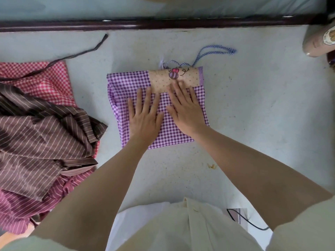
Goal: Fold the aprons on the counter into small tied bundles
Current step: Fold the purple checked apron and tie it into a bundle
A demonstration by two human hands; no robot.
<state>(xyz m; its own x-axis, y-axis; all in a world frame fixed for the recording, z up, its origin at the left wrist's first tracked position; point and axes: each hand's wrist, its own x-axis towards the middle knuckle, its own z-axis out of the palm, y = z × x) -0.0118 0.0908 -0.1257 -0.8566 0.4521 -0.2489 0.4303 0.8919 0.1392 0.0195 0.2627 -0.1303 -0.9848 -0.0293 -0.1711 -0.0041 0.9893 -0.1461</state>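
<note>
A purple checked apron (125,87) lies folded into a flat rectangle in the middle of the grey counter (253,105). A beige dotted pocket panel (161,78) with a small picture shows at its far edge. Blue-and-white striped ties (215,50) loop out beyond that edge. My left hand (144,115) lies flat on the cloth, fingers straight and spread. My right hand (184,107) presses flat beside it, its fingertips reaching the pocket panel. Neither hand grips anything.
At the left lies a heap of aprons: a brown striped one (41,134), a maroon striped one (16,211) under it, and a red checked one (45,80) with a dark tie (81,51). A dark wooden rail (163,24) runs along the back. A bottle (320,42) lies at the far right.
</note>
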